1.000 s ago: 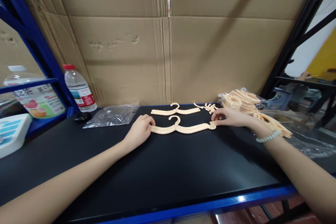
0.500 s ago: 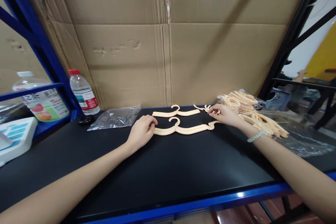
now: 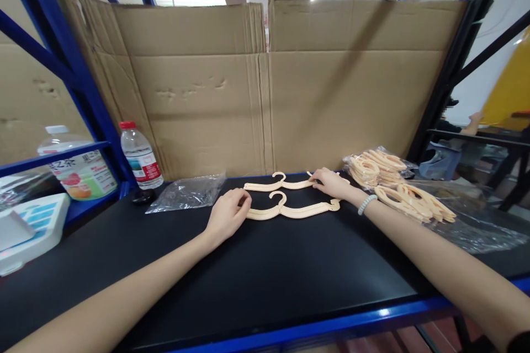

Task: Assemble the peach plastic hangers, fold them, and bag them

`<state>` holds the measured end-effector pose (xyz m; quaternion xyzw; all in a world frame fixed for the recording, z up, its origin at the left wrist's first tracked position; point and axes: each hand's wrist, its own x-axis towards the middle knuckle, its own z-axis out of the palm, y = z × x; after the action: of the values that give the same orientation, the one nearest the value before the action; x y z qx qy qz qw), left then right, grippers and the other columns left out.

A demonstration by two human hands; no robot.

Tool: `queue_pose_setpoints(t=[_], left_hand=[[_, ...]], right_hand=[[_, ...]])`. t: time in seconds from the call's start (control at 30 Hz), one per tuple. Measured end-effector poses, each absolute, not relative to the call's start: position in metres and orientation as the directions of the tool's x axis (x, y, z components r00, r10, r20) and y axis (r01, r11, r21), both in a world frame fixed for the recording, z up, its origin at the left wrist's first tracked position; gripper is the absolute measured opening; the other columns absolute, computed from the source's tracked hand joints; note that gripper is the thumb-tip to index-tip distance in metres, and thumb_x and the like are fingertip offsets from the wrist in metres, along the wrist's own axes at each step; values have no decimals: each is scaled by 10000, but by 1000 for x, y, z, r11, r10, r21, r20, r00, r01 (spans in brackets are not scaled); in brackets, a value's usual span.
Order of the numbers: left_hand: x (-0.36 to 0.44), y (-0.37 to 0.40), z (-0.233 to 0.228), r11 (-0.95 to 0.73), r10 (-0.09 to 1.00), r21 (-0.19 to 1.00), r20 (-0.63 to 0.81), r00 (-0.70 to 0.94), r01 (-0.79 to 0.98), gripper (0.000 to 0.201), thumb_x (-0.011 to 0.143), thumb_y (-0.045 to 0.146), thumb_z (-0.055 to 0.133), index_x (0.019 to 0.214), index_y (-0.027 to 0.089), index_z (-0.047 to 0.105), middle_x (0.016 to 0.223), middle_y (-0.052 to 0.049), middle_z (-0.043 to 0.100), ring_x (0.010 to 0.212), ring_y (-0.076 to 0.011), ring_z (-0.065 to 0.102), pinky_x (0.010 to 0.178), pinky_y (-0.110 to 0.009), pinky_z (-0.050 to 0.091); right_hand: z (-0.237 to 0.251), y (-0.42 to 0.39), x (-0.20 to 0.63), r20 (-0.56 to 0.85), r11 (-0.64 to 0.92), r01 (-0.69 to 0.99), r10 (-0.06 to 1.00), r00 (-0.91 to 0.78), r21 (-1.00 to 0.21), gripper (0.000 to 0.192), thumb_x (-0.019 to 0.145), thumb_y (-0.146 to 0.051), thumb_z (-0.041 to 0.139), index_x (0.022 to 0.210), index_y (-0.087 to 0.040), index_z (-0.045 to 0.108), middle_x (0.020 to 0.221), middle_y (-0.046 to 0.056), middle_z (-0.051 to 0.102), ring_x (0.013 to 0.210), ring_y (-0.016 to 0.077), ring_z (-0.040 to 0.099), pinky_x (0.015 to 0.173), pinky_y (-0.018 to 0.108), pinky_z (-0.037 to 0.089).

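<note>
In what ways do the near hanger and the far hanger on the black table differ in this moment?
The near hanger lies closer to the person than the far hanger. The left hand touches the near hanger's left end, while the right hand rests at the far hanger's right end. The near hanger looks somewhat longer in this view. Both are cream plastic, flat on the table, hooks pointing away.

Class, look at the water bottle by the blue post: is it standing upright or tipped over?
Upright: the water bottle stands on its base on the black tabletop, red cap on top.
</note>
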<state>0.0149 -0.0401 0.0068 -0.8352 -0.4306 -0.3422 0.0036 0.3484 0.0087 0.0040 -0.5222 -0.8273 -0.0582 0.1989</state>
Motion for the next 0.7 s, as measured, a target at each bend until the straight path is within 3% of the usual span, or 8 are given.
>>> queue_pose_setpoints(t=[0.17,0.47,0.7], left_hand=[[13,-38,5,-631,726,343,579,372,696,172,892,261,389,847,206,545,811,-24,607,767,-197,571,711,-313,424],[15,-45,12,-616,731,354,591,342,704,194,863,239,370,752,216,528,719,-1,607,675,-174,563,653,-285,394],[15,-41,9,-601,728,342,608,318,723,296,867,280,352,609,209,476,585,9,542,582,-157,526,592,-265,366]], right_hand=[[1,9,349,411,438,894,835,-365,-95,85,802,-145,601,828,-168,678,866,89,667,881,237,560,804,345,428],[1,10,349,434,434,889,835,-337,-146,48,762,-132,613,751,-170,639,841,74,639,866,219,553,789,319,417],[8,-1,347,468,416,869,845,-260,-269,93,726,-108,580,669,-180,596,654,15,626,613,150,557,610,255,396]])
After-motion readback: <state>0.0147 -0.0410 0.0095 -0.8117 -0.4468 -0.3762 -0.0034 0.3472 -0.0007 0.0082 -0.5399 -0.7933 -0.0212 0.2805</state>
